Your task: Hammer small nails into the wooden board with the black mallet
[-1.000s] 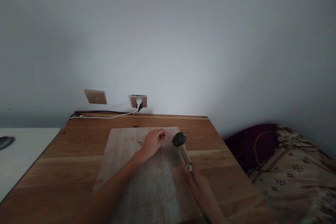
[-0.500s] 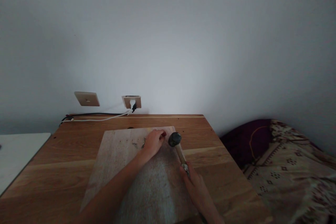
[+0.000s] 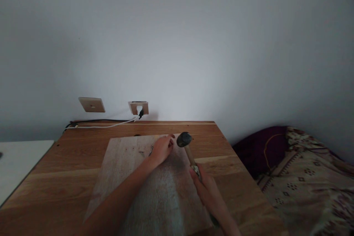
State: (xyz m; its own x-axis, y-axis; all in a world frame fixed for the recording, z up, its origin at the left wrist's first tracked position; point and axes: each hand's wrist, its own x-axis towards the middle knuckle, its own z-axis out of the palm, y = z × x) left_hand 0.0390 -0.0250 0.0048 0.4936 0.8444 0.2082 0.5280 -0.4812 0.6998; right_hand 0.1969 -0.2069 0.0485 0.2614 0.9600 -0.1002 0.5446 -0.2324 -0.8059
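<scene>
A dark-headed wooden hammer (image 3: 184, 140) is held by the right hand (image 3: 206, 188); the left hand (image 3: 162, 148), grip narrow, is laid on a pale wooden board (image 3: 124, 164).

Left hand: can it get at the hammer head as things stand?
Probably yes. The left hand lies on the board with its fingertips right beside the hammer head, and nothing shows between them. The right hand has its grip lower down the handle, out of the way.
</scene>
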